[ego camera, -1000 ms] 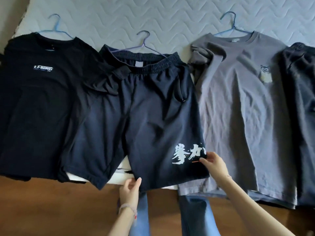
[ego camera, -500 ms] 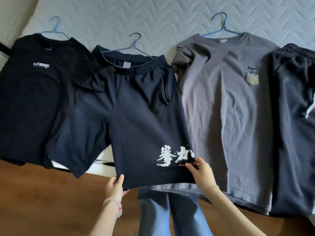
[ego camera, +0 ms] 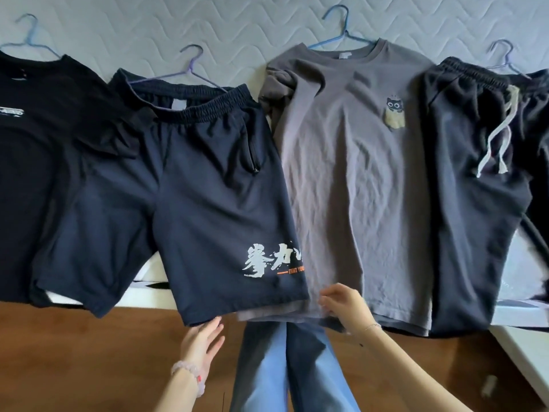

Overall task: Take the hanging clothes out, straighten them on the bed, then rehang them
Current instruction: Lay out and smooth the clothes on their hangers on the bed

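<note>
Pale quilted bedding (ego camera: 237,28) stitched in a wave pattern fills the upper frame and ends at a brown wooden floor (ego camera: 89,361) along the bottom. Left of centre lie dark navy shorts (ego camera: 193,203), spread flat, with a gathered elastic waistband on a thin purple wire hanger (ego camera: 191,68) and white brush-style characters above an orange line near one hem. Their right edge overlaps a creased grey T-shirt (ego camera: 356,179) with a small cat patch, on a blue hanger (ego camera: 338,28). A black T-shirt (ego camera: 38,179) lies at far left, and dark trousers (ego camera: 469,227) with a pale drawstring at right. The left hand (ego camera: 202,343) is flat, with straight fingers at the shorts' hem. The right hand (ego camera: 344,304), blurred, rests loosely curled on the grey shirt's lower edge, gripping nothing.
</note>
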The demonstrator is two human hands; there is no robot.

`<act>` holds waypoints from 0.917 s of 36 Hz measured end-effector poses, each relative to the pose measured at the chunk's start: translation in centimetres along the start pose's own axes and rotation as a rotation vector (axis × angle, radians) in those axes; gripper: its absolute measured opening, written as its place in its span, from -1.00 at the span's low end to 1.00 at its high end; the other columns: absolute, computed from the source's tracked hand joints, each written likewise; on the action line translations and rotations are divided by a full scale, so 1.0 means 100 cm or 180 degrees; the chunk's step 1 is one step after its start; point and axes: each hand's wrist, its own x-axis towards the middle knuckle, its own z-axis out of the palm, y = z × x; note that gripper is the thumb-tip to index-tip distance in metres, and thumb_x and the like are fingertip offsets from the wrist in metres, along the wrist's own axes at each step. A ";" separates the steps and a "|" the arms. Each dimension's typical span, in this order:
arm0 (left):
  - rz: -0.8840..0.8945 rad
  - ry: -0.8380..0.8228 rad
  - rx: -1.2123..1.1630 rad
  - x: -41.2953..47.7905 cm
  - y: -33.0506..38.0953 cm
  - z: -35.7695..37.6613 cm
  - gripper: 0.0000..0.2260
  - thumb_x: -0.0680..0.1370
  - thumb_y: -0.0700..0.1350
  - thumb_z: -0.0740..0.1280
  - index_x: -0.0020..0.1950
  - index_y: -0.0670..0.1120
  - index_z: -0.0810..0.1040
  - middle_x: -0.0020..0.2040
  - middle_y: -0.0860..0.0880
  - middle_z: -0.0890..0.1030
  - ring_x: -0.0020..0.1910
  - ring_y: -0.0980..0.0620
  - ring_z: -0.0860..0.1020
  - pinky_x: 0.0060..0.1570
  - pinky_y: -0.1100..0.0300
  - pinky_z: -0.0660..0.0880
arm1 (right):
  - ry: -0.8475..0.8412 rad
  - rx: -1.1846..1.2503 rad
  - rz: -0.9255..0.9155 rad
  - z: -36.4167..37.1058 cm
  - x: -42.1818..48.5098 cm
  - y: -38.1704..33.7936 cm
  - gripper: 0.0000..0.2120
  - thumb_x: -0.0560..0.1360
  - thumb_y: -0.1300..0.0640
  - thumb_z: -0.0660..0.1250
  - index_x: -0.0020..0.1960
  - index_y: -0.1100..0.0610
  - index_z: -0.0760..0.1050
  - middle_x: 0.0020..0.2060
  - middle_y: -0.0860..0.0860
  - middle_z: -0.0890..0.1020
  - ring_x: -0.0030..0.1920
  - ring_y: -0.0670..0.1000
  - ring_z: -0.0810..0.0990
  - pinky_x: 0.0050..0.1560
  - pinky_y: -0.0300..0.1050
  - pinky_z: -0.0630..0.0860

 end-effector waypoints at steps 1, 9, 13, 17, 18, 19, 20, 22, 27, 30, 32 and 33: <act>0.0050 -0.0015 0.0178 -0.004 -0.004 0.003 -0.74 0.53 -0.28 0.31 0.23 -0.20 0.49 0.17 -0.15 0.55 0.21 -0.13 0.51 0.26 -0.04 0.42 | 0.0097 0.0063 0.0044 -0.007 -0.003 0.007 -0.70 0.49 0.35 0.37 -0.24 -0.03 0.55 -0.36 -0.04 0.66 -0.28 0.05 0.62 -0.07 0.04 0.62; 0.0661 -0.0093 0.1567 -0.009 -0.015 0.035 -0.79 0.48 -0.31 0.37 0.06 -0.15 0.46 0.05 -0.12 0.55 0.05 -0.14 0.54 0.06 0.09 0.41 | 0.1316 0.0130 0.0622 -0.064 -0.030 0.066 -0.78 0.54 0.28 0.33 0.18 0.18 0.56 0.11 0.18 0.68 0.15 0.20 0.63 0.06 -0.03 0.49; 0.0471 -0.0067 0.1650 0.000 -0.012 0.047 -0.63 0.36 -0.03 0.46 0.08 -0.14 0.48 0.02 -0.07 0.56 0.05 -0.13 0.54 0.07 0.05 0.48 | 0.1450 0.0173 0.0970 -0.085 -0.026 0.088 -0.60 0.54 0.21 0.38 0.36 0.24 0.47 0.29 0.19 0.60 0.29 0.21 0.56 0.20 0.01 0.47; 0.0402 0.0057 0.1542 0.004 -0.014 0.054 -0.86 0.46 -0.12 0.43 -0.18 -0.09 0.48 -0.09 -0.12 0.58 -0.11 -0.09 0.54 0.02 0.03 0.50 | 0.1412 0.0540 0.1333 -0.093 -0.016 0.100 -0.44 0.51 0.00 0.42 0.41 0.25 0.41 0.32 0.20 0.56 0.34 0.24 0.51 0.33 0.04 0.42; 0.0425 0.0105 0.1484 0.005 -0.016 0.056 -0.86 0.47 -0.15 0.42 -0.21 -0.09 0.47 -0.09 -0.13 0.59 -0.13 -0.09 0.54 0.06 -0.01 0.50 | 0.1441 0.0635 0.1393 -0.094 -0.011 0.102 -0.44 0.47 -0.07 0.42 0.32 0.26 0.46 0.24 0.21 0.58 0.25 0.26 0.54 0.31 0.05 0.45; 0.0420 0.0157 0.1405 0.004 -0.017 0.058 -0.87 0.48 -0.17 0.41 -0.21 -0.12 0.48 -0.09 -0.14 0.58 -0.11 -0.10 0.55 0.10 -0.03 0.50 | 0.1497 0.0680 0.1448 -0.095 -0.007 0.104 -0.45 0.43 -0.11 0.42 0.21 0.29 0.50 0.17 0.22 0.59 0.18 0.27 0.56 0.27 0.07 0.47; 0.0416 0.0202 0.1289 0.003 -0.018 0.059 -0.88 0.49 -0.20 0.40 -0.19 -0.16 0.48 -0.08 -0.15 0.57 -0.08 -0.11 0.55 0.12 -0.02 0.51 | 0.1592 0.0736 0.1514 -0.096 -0.002 0.106 -0.44 0.43 -0.10 0.43 0.19 0.34 0.51 0.18 0.24 0.60 0.16 0.28 0.58 0.24 0.09 0.49; 0.0435 0.0345 0.1062 0.003 -0.021 0.062 -0.89 0.50 -0.23 0.37 -0.09 -0.25 0.48 -0.06 -0.15 0.55 -0.04 -0.12 0.53 0.11 0.03 0.51 | 0.1779 0.0861 0.1632 -0.098 0.006 0.107 -0.48 0.48 -0.02 0.44 0.25 0.35 0.49 0.24 0.29 0.57 0.24 0.29 0.57 0.24 0.09 0.49; 0.0477 0.0550 0.0764 -0.004 -0.022 0.069 -0.86 0.51 -0.22 0.37 -0.03 -0.27 0.49 -0.21 -0.08 0.53 -0.04 -0.11 0.55 -0.12 0.21 0.58 | 0.1410 0.0774 0.1450 -0.100 0.013 0.110 -0.76 0.53 0.06 0.41 -0.28 0.13 0.62 -0.24 0.18 0.67 0.07 0.24 0.69 0.12 -0.02 0.55; 0.0405 0.0677 0.0563 -0.013 -0.023 0.071 -0.88 0.51 -0.23 0.37 -0.03 -0.26 0.50 -0.14 -0.12 0.58 0.00 -0.13 0.57 -0.03 0.11 0.53 | 0.1359 0.0608 0.1312 -0.115 0.011 0.126 -0.68 0.50 0.12 0.43 -0.41 -0.01 0.50 -0.24 0.17 0.73 0.04 0.20 0.72 0.12 -0.03 0.55; 0.0384 0.0765 0.0533 -0.019 -0.023 0.068 -0.87 0.52 -0.19 0.36 0.03 -0.21 0.53 -0.01 -0.14 0.59 0.01 -0.11 0.59 -0.15 0.17 0.51 | 0.1405 0.0554 0.1208 -0.136 0.008 0.139 -0.81 0.50 0.12 0.43 -0.30 0.01 0.60 -0.13 0.19 0.76 0.07 0.20 0.70 0.16 0.00 0.56; 0.0401 0.0796 0.0519 -0.022 -0.024 0.067 -0.83 0.52 -0.17 0.36 0.08 -0.19 0.54 0.03 -0.14 0.58 0.04 -0.11 0.59 -0.20 0.19 0.48 | 0.1436 0.0475 0.1150 -0.148 0.006 0.146 -0.90 0.50 0.12 0.43 -0.19 0.05 0.66 -0.09 0.19 0.76 0.09 0.21 0.69 0.15 -0.01 0.55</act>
